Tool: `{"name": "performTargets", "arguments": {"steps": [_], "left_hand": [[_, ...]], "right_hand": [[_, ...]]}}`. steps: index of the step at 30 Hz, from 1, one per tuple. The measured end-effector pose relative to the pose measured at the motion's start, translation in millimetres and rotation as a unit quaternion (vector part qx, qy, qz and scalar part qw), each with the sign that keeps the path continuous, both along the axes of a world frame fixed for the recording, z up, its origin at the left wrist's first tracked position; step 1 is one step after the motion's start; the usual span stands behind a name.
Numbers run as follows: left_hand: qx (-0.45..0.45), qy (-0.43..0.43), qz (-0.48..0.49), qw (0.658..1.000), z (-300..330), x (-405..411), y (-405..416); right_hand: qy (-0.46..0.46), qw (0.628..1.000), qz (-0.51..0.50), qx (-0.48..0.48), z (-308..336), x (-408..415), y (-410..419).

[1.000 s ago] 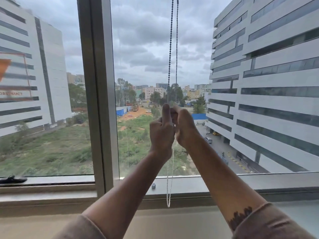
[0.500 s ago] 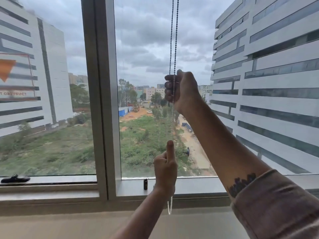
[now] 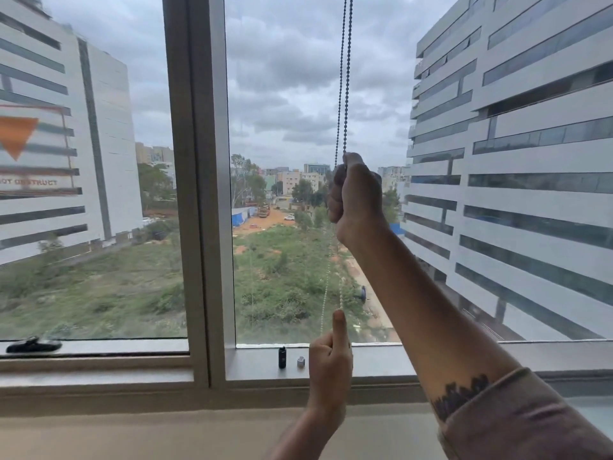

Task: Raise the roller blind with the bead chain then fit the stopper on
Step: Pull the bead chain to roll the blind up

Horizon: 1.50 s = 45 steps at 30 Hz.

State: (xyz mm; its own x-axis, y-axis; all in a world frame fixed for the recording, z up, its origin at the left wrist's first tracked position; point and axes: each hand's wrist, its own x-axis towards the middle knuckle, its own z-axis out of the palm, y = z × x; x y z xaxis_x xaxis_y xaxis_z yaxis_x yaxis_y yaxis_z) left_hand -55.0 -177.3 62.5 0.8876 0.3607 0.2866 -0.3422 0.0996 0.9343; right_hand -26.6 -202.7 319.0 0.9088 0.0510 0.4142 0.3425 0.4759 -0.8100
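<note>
The left hand [image 3: 330, 365] is nearest, low in the middle, just in front of the sill [image 3: 365, 361]. It is curled into a loose fist with the thumb pointing straight up. The two strands of the chain [image 3: 345, 78] run down to it, and the fist is closed around them, though the blur makes the exact contact hard to see.

On the sill just left of that hand stand two small pieces: a dark, upright cylinder [image 3: 282, 357] and a short pale one [image 3: 301, 361] beside it, apart from each other and from the hand. Which of them is the stopper cannot be told.

The right forearm rises from the lower right corner, with a rolled sleeve [image 3: 517, 423] and a dark tattoo [image 3: 459, 395] just above the cuff. The right hand [image 3: 356, 197] is raised well above the left, at mid-height of the pane. It is a tight fist, back of the hand toward the camera, clenched on the chain, which enters the fist at the top by the thumb. Above the fist both strands go up taut, side by side, and leave the top of the view. Between the two hands they hang pale and blurred.

The blind itself is out of view; the glass is uncovered. A frame post [image 3: 199, 194] stands left of the hands, and a black latch [image 3: 33, 344] lies on the left sill. Beyond are office blocks, a green lot and grey cloud.
</note>
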Motion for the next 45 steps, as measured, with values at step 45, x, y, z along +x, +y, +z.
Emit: {"name": "performTargets", "arguments": {"steps": [45], "left_hand": [[0.011, -0.125, 0.041, 0.991, 226.0, 37.1, 36.5]], "right_hand": [[0.097, 0.97, -0.063, -0.215, -233.4, 5.0, 12.7]]}}
